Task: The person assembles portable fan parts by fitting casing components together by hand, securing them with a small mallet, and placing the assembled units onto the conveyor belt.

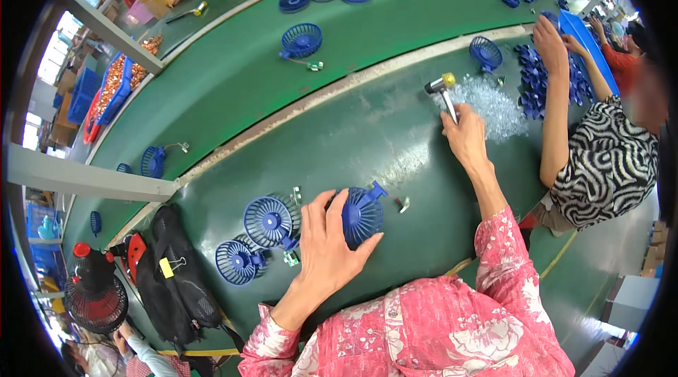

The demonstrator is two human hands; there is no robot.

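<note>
On the green table in front of me, my left hand (328, 239) grips the left side of a blue fan cage (364, 220), fingers at its upper edge and thumb at its lower edge. My right hand (467, 138) is closed around the handle of a small hammer (443, 85) with a yellow face, its head beside a pile of clear small plastic pieces (498, 105). Left of my left hand lie two more blue fan cages, one (268, 222) above the other (239, 262), with small green circuit boards by them. A small white-and-red part (402, 204) lies right of the gripped cage.
A conveyor belt (233, 87) with blue fan parts runs beyond the table. At right, a co-worker (607, 158) reaches over a heap of blue parts (540, 77). A black bag (176, 271) and a black-and-red fan (95, 296) stand at left. A metal post (85, 174) juts in.
</note>
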